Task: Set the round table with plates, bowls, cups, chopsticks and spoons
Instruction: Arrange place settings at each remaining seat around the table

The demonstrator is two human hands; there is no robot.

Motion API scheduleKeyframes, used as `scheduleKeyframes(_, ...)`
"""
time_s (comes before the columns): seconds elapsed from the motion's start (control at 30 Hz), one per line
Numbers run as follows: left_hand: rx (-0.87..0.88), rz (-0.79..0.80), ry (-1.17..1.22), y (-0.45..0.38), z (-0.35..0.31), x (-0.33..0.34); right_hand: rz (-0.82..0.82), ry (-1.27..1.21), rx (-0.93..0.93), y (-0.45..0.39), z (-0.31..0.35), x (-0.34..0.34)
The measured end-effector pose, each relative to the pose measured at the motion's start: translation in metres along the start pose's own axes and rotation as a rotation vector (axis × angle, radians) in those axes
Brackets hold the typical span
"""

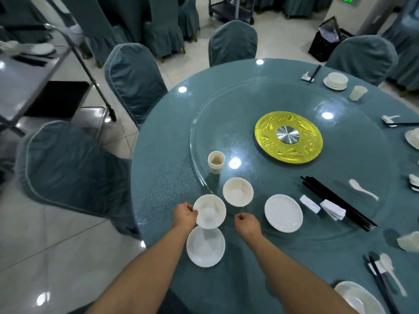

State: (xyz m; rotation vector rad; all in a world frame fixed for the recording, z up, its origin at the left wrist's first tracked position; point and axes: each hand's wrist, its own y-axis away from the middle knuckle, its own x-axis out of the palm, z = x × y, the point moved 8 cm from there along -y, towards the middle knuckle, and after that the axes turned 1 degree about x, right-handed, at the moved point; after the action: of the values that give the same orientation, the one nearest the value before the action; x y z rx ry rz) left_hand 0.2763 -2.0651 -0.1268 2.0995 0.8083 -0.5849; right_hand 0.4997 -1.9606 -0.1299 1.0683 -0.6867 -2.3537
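Note:
My left hand point(184, 215) grips the rim of a white bowl point(210, 211), held just beyond a white plate point(205, 247) at the near table edge. My right hand point(246, 224) hovers beside it with fingers curled, holding nothing. On the glass turntable point(340, 177) lie a second bowl point(238, 191), a second plate point(283, 213), a stack of cups point(216, 162), a bundle of black chopsticks point(337, 201), two white rests point(322, 207) and a spoon point(362, 189).
Finished settings with bowl on plate point(335, 81), cup point(357, 92) and chopsticks ring the far and right edge of the teal round table point(163, 168). Covered chairs point(133, 80) stand around it. A steel cart point(29, 78) with more dishes is at left.

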Motion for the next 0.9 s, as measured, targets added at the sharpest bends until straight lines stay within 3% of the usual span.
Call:
scheduleKeyframes(0.43,-0.103,0.055,-0.006,0.035,0.095,0.020,0.075,0.165,0.027,0.019,-0.036,0.053)
scheduleKeyframes(0.9,-0.052,0.082,-0.145,0.036,0.095,0.031,0.057,0.215,0.015,0.016,-0.038,0.053)
